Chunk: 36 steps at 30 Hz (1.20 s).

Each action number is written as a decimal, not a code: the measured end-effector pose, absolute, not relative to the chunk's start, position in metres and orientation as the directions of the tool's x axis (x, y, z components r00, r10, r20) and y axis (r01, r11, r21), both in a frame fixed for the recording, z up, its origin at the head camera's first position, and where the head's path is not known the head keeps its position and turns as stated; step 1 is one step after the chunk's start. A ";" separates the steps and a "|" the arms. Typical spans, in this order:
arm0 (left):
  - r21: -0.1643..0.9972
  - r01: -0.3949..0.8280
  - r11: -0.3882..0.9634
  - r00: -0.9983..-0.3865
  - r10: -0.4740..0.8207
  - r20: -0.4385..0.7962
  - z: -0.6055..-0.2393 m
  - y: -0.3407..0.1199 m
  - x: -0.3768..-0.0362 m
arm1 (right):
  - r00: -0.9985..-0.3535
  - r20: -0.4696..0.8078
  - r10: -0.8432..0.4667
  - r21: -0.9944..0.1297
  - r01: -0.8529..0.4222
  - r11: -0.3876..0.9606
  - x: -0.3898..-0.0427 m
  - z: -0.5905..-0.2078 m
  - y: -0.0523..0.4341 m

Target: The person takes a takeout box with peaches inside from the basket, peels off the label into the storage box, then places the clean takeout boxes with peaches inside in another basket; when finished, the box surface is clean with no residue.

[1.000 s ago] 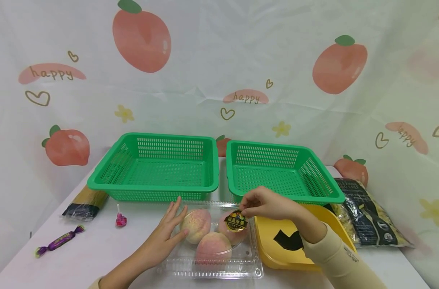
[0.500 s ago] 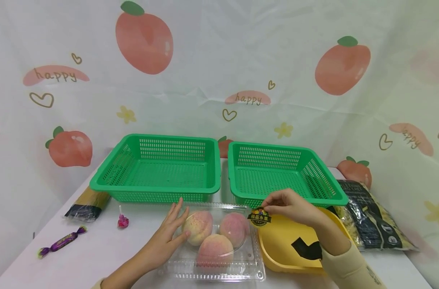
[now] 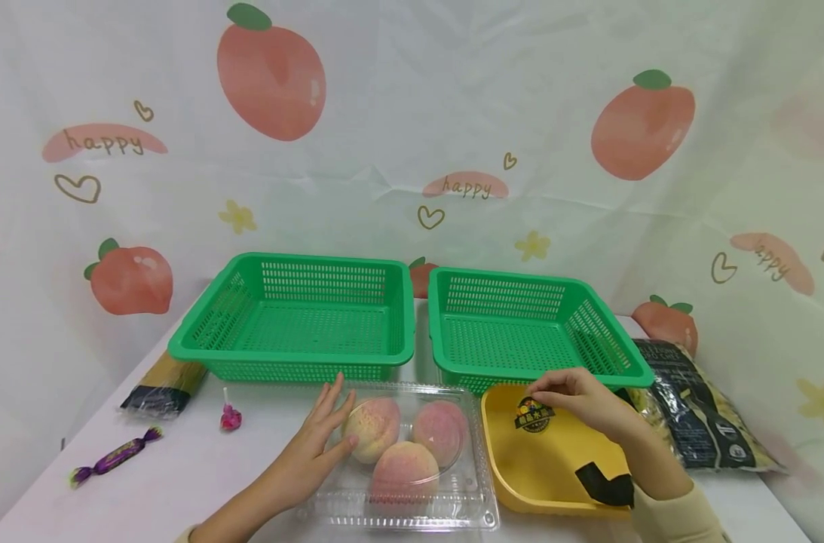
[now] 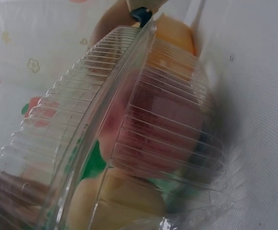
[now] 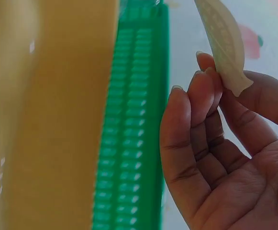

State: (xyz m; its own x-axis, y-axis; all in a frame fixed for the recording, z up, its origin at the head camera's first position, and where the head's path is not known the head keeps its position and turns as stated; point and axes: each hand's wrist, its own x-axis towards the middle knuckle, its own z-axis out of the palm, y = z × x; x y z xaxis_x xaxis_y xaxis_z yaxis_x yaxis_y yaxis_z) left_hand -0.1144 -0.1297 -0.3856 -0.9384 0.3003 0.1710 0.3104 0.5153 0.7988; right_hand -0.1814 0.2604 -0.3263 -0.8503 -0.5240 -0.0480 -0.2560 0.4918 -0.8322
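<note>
Three peaches, a left one, a right one and a front one, lie inside a clear plastic box with its lid down. My left hand rests on the box's left side, fingers spread and straight. Between thumb and fingertips my right hand pinches a black and gold fruit label above a yellow basin. In the right wrist view the label's pale back faces the camera. Through the ribbed box wall, the left wrist view shows a reddish peach.
Two green baskets, a left one and a right one, stand behind. To the left lie a purple wrapped candy, a lollipop and a gold-black packet. A black-printed bag lies at the right.
My right hand has lifted the label off the box lid and carried it rightward over the yellow basin. My left hand has stayed on the box.
</note>
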 end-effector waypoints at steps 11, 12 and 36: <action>0.795 0.313 0.520 -0.938 0.301 0.172 -0.386 -0.129 -0.114 | -0.847 -0.194 -0.495 -0.790 -0.165 0.591 -0.193 -0.344 0.280; 0.794 0.313 0.521 -0.938 0.302 0.171 -0.386 -0.130 -0.115 | -0.845 -0.202 -0.495 -0.786 -0.162 0.597 -0.194 -0.345 0.281; 0.799 0.293 0.525 -0.939 0.314 0.137 -0.383 -0.129 -0.115 | -0.809 -0.273 -0.521 -0.764 -0.147 0.629 -0.204 -0.370 0.293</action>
State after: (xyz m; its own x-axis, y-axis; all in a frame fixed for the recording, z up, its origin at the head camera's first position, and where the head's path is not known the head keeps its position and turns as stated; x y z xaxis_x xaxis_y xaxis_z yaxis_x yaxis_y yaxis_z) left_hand -0.1146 -0.1292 -0.3835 -0.9394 0.3142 0.1374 0.2926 0.5251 0.7991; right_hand -0.2039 0.2925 -0.3699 -0.8086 -0.5211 -0.2731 -0.1473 0.6287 -0.7636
